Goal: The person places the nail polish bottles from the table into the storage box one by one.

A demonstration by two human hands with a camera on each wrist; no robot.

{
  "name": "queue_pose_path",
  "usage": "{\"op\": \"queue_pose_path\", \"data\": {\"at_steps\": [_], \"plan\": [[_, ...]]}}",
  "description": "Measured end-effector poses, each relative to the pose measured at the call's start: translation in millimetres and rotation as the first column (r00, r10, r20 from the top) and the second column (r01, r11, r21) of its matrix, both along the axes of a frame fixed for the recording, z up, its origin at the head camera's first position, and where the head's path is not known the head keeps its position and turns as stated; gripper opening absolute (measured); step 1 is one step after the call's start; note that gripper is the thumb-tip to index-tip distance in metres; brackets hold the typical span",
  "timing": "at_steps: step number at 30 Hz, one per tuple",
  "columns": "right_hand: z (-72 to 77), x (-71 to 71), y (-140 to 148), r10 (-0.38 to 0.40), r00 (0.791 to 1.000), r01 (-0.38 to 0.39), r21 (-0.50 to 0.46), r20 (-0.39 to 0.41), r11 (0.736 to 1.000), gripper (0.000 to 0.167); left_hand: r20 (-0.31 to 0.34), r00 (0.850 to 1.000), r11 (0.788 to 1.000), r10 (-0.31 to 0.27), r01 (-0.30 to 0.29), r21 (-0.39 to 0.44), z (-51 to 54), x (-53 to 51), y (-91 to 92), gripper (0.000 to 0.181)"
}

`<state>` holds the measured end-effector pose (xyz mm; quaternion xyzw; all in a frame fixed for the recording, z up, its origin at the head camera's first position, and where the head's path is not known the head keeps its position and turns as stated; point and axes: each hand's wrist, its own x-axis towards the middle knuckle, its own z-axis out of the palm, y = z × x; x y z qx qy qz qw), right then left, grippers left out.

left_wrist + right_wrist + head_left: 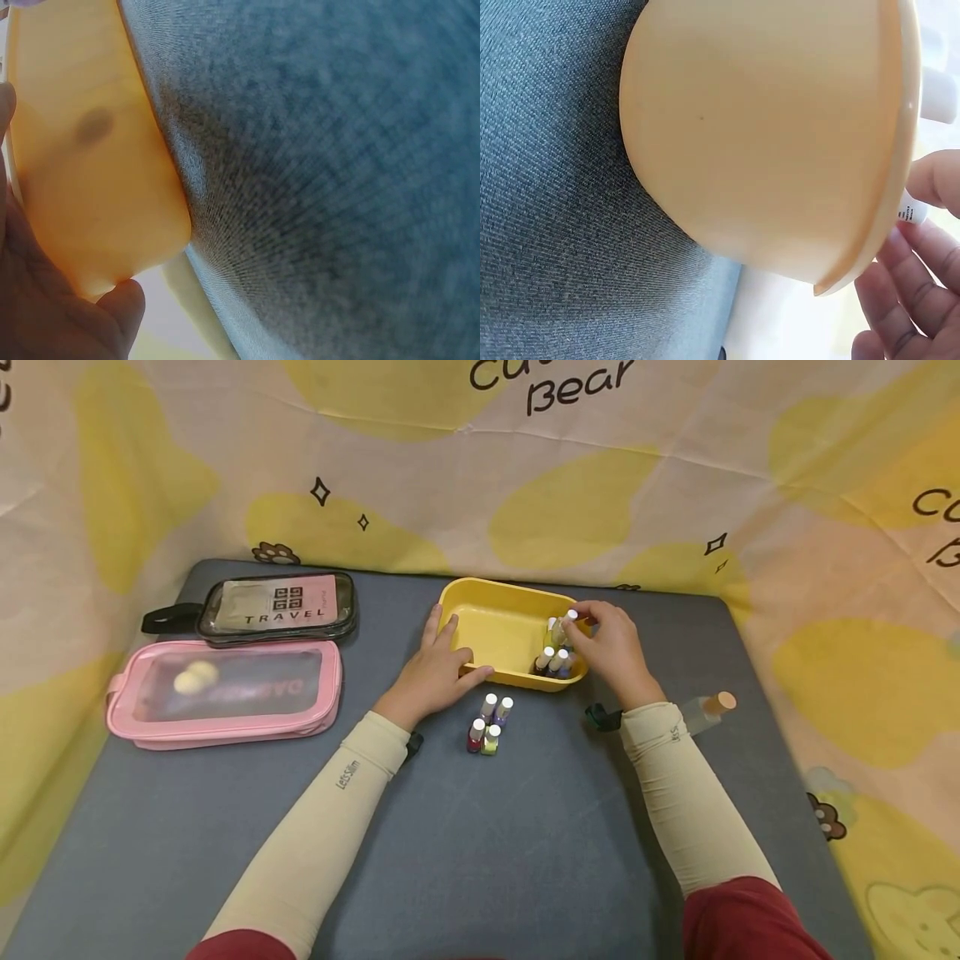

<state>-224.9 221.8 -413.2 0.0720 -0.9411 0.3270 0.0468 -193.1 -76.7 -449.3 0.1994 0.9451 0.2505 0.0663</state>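
At the far left of the desk (pixel 510 852) lie a pink pouch (pixel 247 685) and, just beyond it, a black-edged pouch (pixel 273 610); haze in the pink one's window blurs whatever sits beside its two pale balls. My left hand (pixel 435 678) rests, fingers spread, on the left end of the yellow tray (pixel 491 639), gripping nothing tightly; if it pressed unevenly, I think the tray could tip. Just near of the tray, four small bottles (pixel 489 714) stand close together, where a brush from my thumb might topple them. Inside the tray's right end, more white-capped bottles (pixel 557 662) crowd upright; my right hand (pixel 617 653) pinches one bottle (pixel 570 617) there by its cap, and a careless release could knock its neighbours. My fingers and the tray wall hide much of it. Farther right, my sleeve (pixel 660 735) covers part of a wooden-capped bottle (pixel 703 712).
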Motion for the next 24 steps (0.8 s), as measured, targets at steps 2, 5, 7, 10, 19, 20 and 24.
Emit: {"op": "queue_pose_path", "data": {"at_steps": [2,5,7,10,19,20,24], "plan": [[0.2,0.7,0,0.002,1.000,-0.002,-0.001,0.002,1.000,0.038,0.002,1.000,1.000,0.000,0.000,-0.001,0.1,0.1,0.2,0.053],[1.4,1.8,0,0.004,1.000,-0.004,-0.001,0.003,1.000,0.039,0.005,1.000,1.000,0.002,-0.002,-0.002,0.3,0.2,0.5,0.053],[3.9,3.3,0,-0.003,1.000,0.002,-0.002,-0.006,1.000,0.040,0.006,1.000,1.000,0.003,-0.003,-0.004,0.4,0.3,0.6,0.053],[10.9,7.9,0,-0.033,0.998,0.033,-0.012,-0.046,0.999,0.044,0.007,1.000,1.000,0.002,-0.002,-0.008,0.3,0.8,0.7,0.054],[33.8,53.8,-14,-0.051,0.954,0.017,-0.114,-0.296,0.993,0.042,-0.001,1.000,1.000,0.000,0.000,-0.014,-1.8,-0.2,0.9,0.056],[33.3,61.3,-17,-0.027,0.948,-0.012,-0.121,-0.318,0.993,0.041,0.000,1.000,1.000,-0.001,0.001,-0.014,-1.9,-0.3,0.9,0.056],[22.8,89.0,-35,0.087,0.933,-0.132,-0.108,-0.349,0.985,0.039,0.001,1.000,1.000,0.000,0.000,-0.012,-2.4,-0.4,0.5,0.058]]}}
